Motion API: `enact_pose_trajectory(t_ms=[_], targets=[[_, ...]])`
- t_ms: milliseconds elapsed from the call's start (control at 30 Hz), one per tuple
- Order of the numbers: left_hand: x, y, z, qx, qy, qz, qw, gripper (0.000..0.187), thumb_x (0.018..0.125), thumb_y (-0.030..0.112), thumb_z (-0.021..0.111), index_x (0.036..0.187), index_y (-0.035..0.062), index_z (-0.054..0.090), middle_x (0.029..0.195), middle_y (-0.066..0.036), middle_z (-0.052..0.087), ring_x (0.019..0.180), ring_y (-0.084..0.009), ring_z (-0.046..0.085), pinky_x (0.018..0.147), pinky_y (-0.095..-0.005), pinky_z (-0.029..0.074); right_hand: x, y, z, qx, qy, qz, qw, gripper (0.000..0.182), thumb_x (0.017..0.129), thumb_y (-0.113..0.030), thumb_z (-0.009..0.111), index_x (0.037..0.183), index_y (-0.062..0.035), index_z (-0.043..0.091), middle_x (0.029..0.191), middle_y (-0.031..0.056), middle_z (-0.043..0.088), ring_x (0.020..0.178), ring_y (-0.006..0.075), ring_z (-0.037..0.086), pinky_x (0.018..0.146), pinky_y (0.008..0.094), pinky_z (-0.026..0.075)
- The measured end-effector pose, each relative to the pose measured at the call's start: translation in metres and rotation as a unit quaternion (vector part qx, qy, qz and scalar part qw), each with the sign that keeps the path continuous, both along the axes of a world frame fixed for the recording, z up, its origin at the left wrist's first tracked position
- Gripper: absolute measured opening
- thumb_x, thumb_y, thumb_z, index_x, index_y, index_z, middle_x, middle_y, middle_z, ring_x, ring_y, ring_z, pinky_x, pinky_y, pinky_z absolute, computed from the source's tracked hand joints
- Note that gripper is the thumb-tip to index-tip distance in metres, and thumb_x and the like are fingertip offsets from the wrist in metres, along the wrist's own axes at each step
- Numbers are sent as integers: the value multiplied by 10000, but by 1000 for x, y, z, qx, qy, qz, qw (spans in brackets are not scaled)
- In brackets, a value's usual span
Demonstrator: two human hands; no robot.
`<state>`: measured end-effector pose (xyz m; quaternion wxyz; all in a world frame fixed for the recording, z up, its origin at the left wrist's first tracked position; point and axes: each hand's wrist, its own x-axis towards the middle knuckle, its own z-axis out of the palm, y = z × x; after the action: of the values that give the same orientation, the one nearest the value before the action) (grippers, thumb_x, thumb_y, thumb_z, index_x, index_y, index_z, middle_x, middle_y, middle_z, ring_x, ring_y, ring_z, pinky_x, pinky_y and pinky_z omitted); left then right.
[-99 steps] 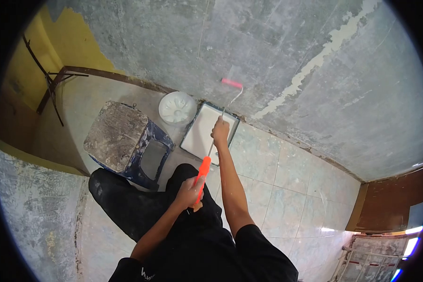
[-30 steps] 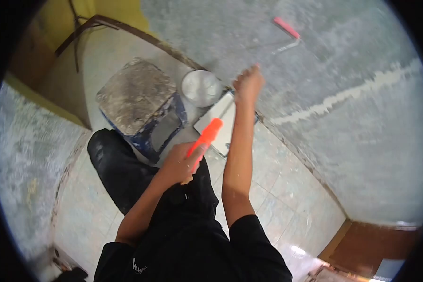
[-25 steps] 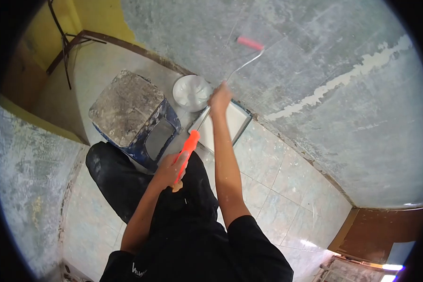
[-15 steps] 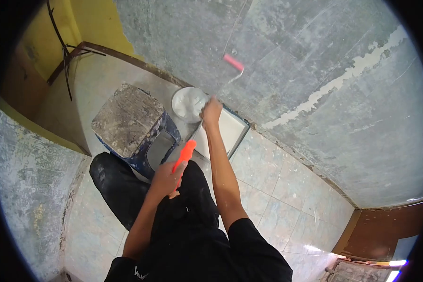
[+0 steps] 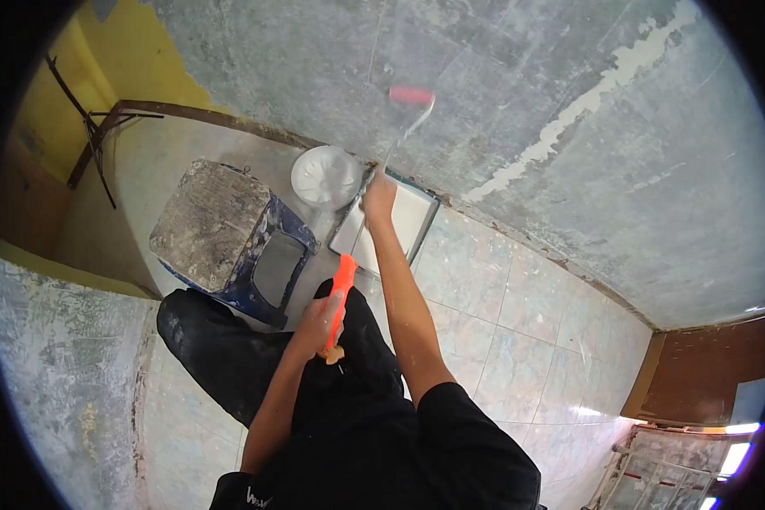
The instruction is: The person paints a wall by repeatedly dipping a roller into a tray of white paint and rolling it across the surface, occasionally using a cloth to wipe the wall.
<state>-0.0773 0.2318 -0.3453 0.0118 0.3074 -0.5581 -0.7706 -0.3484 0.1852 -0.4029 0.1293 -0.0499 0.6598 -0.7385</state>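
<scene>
My left hand point(image 5: 318, 325) is closed around the orange handle of a paint roller point(image 5: 342, 279), low over my knees. Farther up, my right hand point(image 5: 380, 202) grips the roller's metal rod. The pink roller head point(image 5: 411, 95), slightly blurred, is up at the grey wall point(image 5: 501, 76). Beneath my right forearm lies a paint tray point(image 5: 434, 206) with white paint in it, partly covered by the arm. A round white tub point(image 5: 325, 177) of whitish material stands just left of the tray, close to the wall.
A paint-spattered blue stool point(image 5: 217, 225) stands left of the tray, beside my bent knee. A black tripod stand point(image 5: 89, 127) is in the far left corner by a yellow wall. Pale floor tiles point(image 5: 484, 323) run along the wall to the right.
The roller head has turned from slanted to nearly level and sits slightly higher in view. Both hands keep their hold. The whole view has shifted a little.
</scene>
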Motion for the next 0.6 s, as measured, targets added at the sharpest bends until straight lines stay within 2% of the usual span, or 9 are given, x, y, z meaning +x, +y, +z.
enact_pose_trajectory(t_ms=[67, 167, 200, 233, 300, 400, 500, 533, 600], targets=[[1, 8, -18, 2, -50, -36, 998, 450, 985, 458, 465, 750, 78, 521, 561, 23, 452, 443, -94, 464, 433, -255, 386, 5, 24, -52, 22, -150, -42, 988, 405, 983, -320, 432, 678, -62, 497, 538, 24, 446, 424, 143, 409, 362, 327, 278], [-18, 11, -29, -98, -77, -74, 989, 522, 975, 483, 460, 701, 46, 545, 542, -33, 526, 436, -132, 517, 443, -285, 414, -17, 55, -61, -10, -192, -23, 981, 371, 983, -310, 429, 670, -112, 438, 522, -3, 381, 416, 128, 384, 359, 307, 254], [-24, 14, -14, -4, -38, -70, 997, 540, 965, 483, 472, 692, 25, 556, 534, -59, 555, 458, -161, 563, 474, -314, 442, -25, 49, -40, -54, -180, 12, 982, 371, 987, -318, 427, 667, -130, 417, 523, -12, 357, 407, 125, 360, 361, 295, 250], [-21, 20, 0, -30, -30, -85, 995, 528, 964, 467, 481, 701, 17, 560, 529, -69, 554, 466, -170, 573, 479, -322, 444, -27, 53, -24, -94, -177, 35, 979, 373, 990, -326, 424, 665, -147, 396, 524, -20, 333, 397, 123, 335, 362, 282, 245], [-17, 22, 76, -84, -11, -118, 989, 504, 962, 435, 498, 718, 0, 568, 518, -89, 552, 481, -190, 592, 489, -339, 447, -17, 66, 37, -151, -177, 65, 970, 375, 997, -333, 420, 664, -168, 373, 527, -29, 303, 397, 121, 300, 375, 272, 241], [-3, 31, 125, -180, 29, -106, 978, 405, 969, 345, 507, 791, -12, 579, 511, -104, 535, 488, -229, 594, 508, -353, 440, -1, 62, 138, -196, -108, 95, 970, 388, 999, -336, 427, 655, -173, 352, 543, -30, 294, 411, 118, 268, 404, 277, 234], [-12, 33, 144, -247, 71, -76, 963, 377, 971, 319, 508, 795, -6, 580, 512, -110, 538, 487, -251, 592, 514, -366, 440, 5, 68, 239, -252, -17, 84, 964, 410, 1001, -330, 429, 638, -170, 322, 558, -33, 261, 445, 109, 246, 436, 276, 201], [-16, 32, 146, -268, 90, -65, 957, 370, 971, 313, 509, 793, -3, 580, 512, -111, 540, 486, -257, 591, 515, -371, 440, 2, 71, 259, -270, 21, 99, 958, 418, 1001, -331, 430, 635, -169, 313, 561, -35, 245, 456, 107, 239, 444, 278, 189], [-28, 29, 146, -234, 104, -64, 965, 377, 975, 315, 500, 792, -5, 580, 509, -117, 541, 478, -264, 587, 503, -380, 437, -10, 71, 259, -265, 22, 111, 958, 425, 1000, -343, 434, 635, -167, 305, 567, -36, 229, 465, 109, 232, 446, 288, 177]])
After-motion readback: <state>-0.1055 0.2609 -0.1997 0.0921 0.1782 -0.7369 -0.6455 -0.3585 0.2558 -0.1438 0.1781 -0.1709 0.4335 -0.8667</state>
